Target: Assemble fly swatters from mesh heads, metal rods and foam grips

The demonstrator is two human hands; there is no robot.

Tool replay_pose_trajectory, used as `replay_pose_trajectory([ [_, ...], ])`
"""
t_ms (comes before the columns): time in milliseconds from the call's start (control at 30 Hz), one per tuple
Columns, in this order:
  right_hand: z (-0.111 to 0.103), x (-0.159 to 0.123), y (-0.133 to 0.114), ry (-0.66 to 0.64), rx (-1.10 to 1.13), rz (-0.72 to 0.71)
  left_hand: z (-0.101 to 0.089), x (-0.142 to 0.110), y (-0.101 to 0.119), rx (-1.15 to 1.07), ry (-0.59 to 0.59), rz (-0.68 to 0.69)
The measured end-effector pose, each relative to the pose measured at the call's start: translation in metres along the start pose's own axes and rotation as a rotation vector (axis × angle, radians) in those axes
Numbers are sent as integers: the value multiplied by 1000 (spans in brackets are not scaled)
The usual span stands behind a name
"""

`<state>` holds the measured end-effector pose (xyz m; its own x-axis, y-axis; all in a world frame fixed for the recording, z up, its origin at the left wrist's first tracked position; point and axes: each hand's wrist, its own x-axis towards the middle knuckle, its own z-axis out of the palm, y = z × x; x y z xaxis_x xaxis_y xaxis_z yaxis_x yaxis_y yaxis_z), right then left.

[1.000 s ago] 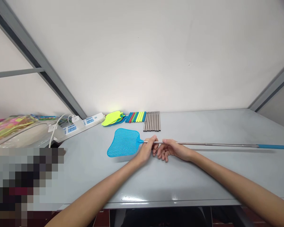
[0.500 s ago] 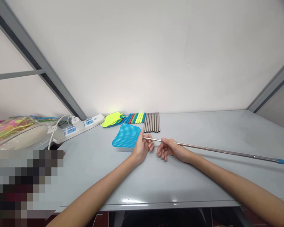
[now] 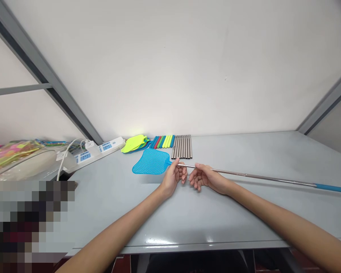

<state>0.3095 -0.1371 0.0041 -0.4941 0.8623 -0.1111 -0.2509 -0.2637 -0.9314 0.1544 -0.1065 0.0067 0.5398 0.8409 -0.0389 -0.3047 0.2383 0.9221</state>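
A blue fly swatter spans both hands above the table. Its perforated head [image 3: 152,161] points left, and its thin extended metal rod [image 3: 261,177] runs right to a blue grip [image 3: 332,188]. My left hand [image 3: 174,176] pinches the neck where the head meets the rod, partly covering that joint. My right hand [image 3: 204,176] has its thumb and fingers on the rod a short way along, the other fingers loosely curled.
Behind the swatter lie yellow and blue swatter heads [image 3: 135,143], a row of coloured grips [image 3: 162,141] and several metal rods [image 3: 182,146]. A power strip [image 3: 110,146] with plugs and plastic-bagged items [image 3: 19,159] are at left on the grey table [image 3: 244,216]. The lower left corner is pixelated.
The swatter has shifted and its head is turned flatter, with its blue neck now showing. The rod's grip end has come further left into view. Both hands keep hold.
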Motion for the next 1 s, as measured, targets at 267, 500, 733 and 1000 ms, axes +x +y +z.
replay_pose_trajectory([
  [267,-1,2,-1,0,-1,2,-2,2,-2,100,-40,8],
  [500,0,1,-1,1,2,7,-1,2,-4,141,-12,15],
  [733,-1,3,0,-8,18,8,-4,4,-7,196,-27,18],
  [1000,0,3,-1,-13,19,14,-3,5,-7,244,-5,13],
])
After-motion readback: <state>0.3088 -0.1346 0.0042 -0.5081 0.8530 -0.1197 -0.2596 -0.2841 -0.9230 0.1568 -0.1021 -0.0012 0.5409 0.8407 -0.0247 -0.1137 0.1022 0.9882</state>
